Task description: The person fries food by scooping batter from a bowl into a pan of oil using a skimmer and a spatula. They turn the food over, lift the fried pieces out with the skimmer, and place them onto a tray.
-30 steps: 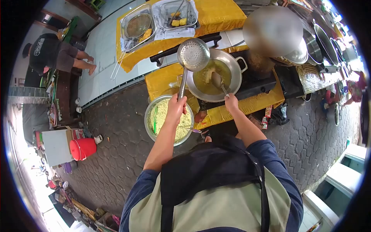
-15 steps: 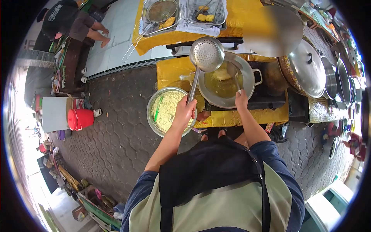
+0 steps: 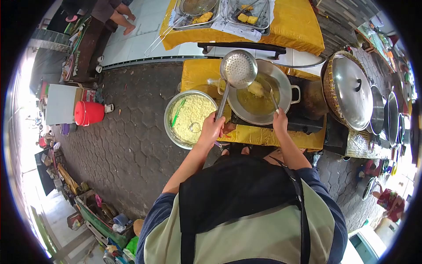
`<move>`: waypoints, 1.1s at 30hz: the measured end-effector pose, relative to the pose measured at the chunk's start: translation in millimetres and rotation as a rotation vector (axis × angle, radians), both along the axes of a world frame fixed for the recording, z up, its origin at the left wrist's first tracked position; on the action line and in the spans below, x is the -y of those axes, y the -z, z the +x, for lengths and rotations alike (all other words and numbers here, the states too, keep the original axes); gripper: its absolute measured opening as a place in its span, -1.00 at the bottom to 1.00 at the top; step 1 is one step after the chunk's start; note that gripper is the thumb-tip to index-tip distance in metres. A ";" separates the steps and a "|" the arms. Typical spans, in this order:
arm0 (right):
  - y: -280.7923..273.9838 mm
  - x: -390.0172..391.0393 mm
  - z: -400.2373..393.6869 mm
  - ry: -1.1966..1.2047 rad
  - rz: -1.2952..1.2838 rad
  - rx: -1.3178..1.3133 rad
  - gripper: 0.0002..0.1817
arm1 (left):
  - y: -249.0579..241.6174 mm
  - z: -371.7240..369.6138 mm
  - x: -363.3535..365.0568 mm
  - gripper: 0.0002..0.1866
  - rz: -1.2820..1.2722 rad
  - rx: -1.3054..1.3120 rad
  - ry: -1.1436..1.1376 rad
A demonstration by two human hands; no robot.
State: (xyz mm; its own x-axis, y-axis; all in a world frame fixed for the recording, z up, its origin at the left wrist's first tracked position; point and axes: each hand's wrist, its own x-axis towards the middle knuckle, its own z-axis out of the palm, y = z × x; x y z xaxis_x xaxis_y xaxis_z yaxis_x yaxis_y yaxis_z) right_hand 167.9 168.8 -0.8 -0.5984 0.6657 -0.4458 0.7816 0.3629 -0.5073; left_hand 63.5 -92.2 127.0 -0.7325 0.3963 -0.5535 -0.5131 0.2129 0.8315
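My left hand [image 3: 212, 128] is closed around the long handle of a perforated metal skimmer [image 3: 238, 69]. Its round head is raised over the left rim of a wide two-handled pan [image 3: 235, 103]. Inside the pan, a pale golden piece of food [image 3: 256, 89] lies in yellowish oil [image 3: 255, 105]. My right hand [image 3: 280, 122] grips a metal spatula [image 3: 274, 99], whose far end reaches into the pan beside the food; its blade is hard to make out. Left of the pan stands a metal bowl [image 3: 169, 127] of crumbly yellow mixture [image 3: 193, 115], with a green-handled utensil [image 3: 176, 115] in it.
Two trays [image 3: 268, 30] with fried pieces [image 3: 247, 19] and a wire strainer [image 3: 198, 5] are on the yellow-covered table [image 3: 294, 26] ahead. A large lidded pot [image 3: 349, 88] stands at right. A red bucket [image 3: 88, 113] sits on the left; a person's legs [image 3: 121, 20] show at upper left.
The camera view has shifted. The spatula now appears turned edge-on, its shaft pointing up-left in the oil. A blurred round shape at upper right is gone from there. The skimmer is still held up.
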 end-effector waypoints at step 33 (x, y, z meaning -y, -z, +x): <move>46.6 0.7 -38.7 0.095 -0.120 -0.019 -0.56 | 53.2 5.0 2.4 -0.84 -0.085 0.355 -0.014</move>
